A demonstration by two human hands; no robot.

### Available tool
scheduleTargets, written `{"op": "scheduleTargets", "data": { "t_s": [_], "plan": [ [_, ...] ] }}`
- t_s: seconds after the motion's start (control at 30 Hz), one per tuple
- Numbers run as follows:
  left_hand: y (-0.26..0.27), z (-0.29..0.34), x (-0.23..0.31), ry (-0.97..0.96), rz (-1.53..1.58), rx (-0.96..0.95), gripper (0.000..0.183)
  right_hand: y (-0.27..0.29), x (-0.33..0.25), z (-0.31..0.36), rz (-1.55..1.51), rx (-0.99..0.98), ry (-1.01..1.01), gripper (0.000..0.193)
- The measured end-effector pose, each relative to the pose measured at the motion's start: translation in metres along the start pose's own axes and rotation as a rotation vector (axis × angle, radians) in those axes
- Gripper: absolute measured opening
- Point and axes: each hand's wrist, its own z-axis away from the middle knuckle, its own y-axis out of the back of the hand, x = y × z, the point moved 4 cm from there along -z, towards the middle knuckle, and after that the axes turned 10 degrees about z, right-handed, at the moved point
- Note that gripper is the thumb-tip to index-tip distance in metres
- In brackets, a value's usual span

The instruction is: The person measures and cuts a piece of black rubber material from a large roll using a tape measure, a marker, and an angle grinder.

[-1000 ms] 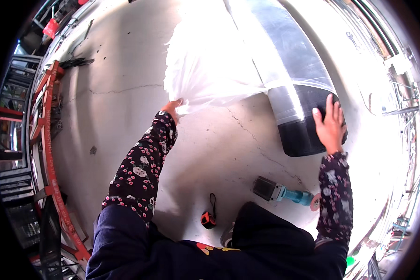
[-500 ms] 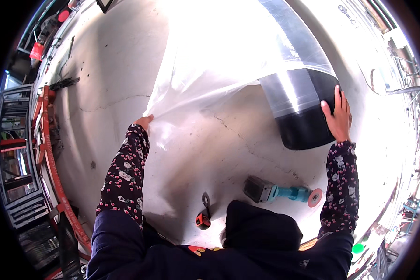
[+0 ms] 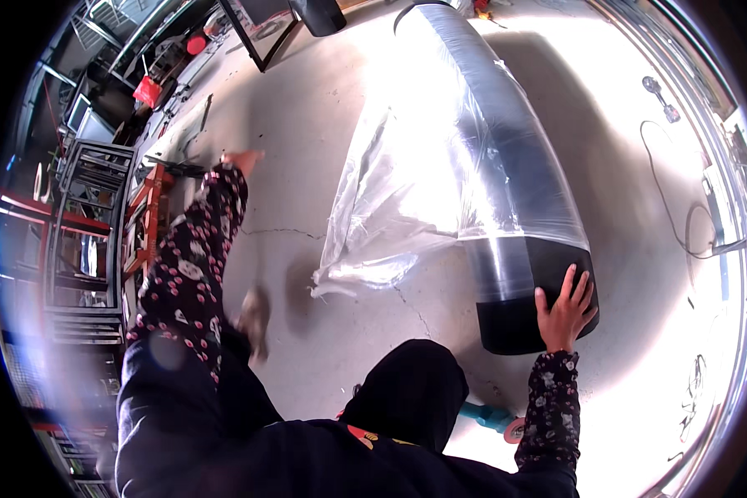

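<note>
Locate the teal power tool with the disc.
In the head view, the teal power tool lies on the floor, low and right of centre, partly hidden by the dark-clothed knee, its disc beside the right sleeve.

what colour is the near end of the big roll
The near end is black; it shows best in the head view, under the right hand.

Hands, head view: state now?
Left hand: apart from the plastic film, holding nothing visible; open or closed cannot be told.
Right hand: open, fingers spread on the black cylinder.
</note>
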Motion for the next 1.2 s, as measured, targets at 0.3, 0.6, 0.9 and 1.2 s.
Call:
{"op": "scheduleTargets", "data": {
  "t_s": [0.3, 0.6, 0.9, 1.2],
  "plan": [
    [0.018, -0.136, 0.01, -0.315, -0.163, 0.151, 0.038, 0.011, 0.028, -0.023, -0.268, -0.07, 0.113, 0.073],
    [-0.158, -0.34, 0.129, 0.06, 0.799, 0.036, 0.05, -0.002, 0.039, -0.1, -0.386, -0.465, -0.247, 0.052],
    [-0.077, -0.309, 0.369, -0.293, 0.879, -0.047, 0.073, -0.016, -0.004, -0.122, -0.636, -0.41, -0.431, 0.059],
    [-0.129, -0.353, 0.424, -0.943, 0.808, 0.628, 0.048, -0.001, -0.009, -0.177, -0.104, -0.433, -0.269, 0.038]
  ]
}}
